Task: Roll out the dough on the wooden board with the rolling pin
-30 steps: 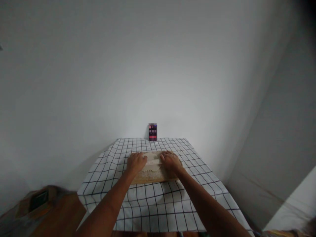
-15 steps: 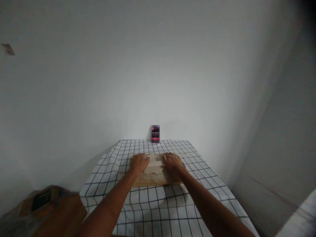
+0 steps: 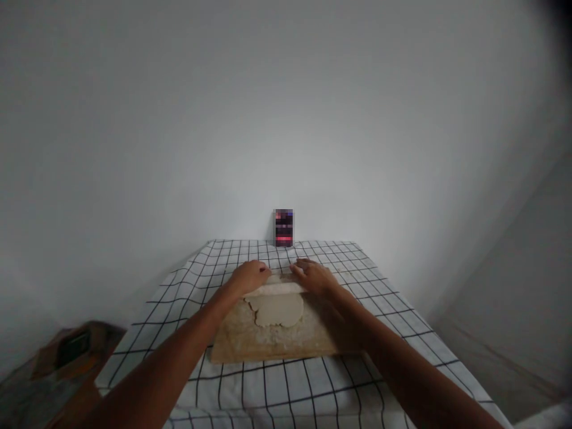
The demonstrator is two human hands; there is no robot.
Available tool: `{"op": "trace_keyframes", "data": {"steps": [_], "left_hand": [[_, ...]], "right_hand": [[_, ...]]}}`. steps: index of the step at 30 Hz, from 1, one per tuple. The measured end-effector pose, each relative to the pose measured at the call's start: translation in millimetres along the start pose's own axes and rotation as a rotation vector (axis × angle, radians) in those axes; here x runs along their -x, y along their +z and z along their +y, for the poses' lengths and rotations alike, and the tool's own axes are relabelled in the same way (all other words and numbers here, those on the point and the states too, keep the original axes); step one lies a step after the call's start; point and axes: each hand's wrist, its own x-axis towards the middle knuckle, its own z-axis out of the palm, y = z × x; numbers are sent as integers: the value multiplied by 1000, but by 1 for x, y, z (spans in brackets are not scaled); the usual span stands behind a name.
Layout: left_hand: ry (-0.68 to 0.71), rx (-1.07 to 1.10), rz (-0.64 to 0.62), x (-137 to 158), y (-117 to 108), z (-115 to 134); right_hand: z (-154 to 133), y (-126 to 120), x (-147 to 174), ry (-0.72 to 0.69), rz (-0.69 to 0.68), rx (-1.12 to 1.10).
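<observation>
A pale, floured rolling pin lies crosswise at the far part of a wooden board. My left hand is on its left end with the fingers curled down. On the right end sits my right hand, its fingers laid over the pin and the thumb toward the middle. A flat sheet of dough with a ragged left edge spreads on the board on the near side of the pin. Both hands partly hide the pin's ends.
Beneath the board is a table with a black-and-white checked cloth. A small dark, pixelated upright item stands at the table's back edge against the white wall. A brown box is on the floor at lower left.
The rolling pin and both hands have moved away from me across the board, uncovering more of the dough sheet. The view has tilted down and come closer to the board.
</observation>
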Motion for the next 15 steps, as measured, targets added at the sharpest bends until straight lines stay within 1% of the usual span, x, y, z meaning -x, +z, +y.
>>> {"op": "trace_keyframes", "data": {"steps": [3,5,6,9,11,13,14,15], "left_hand": [[126,196,-130,-10,-1,-17],[161,349,-177,-17,-1,-31],[159,417,-191,-20,-1,-37],[155,520,-238,-22,0,-51],[151,549,-245,-17,0,-51],[115,548,-195,-8,-3,-44],[107,522,-183,-4,-5,-39],[101,493,-159,0,-5,-34]], "right_hand": [[-2,-1,0,-63,49,-2],[-1,0,-1,-107,138,45],[1,1,0,-133,142,57],[8,0,3,-248,13,-6],[15,-2,7,-287,-25,-106],[24,-2,12,-337,-56,-209],[29,0,14,-384,-62,-250],[35,4,16,-412,-32,-266]]}}
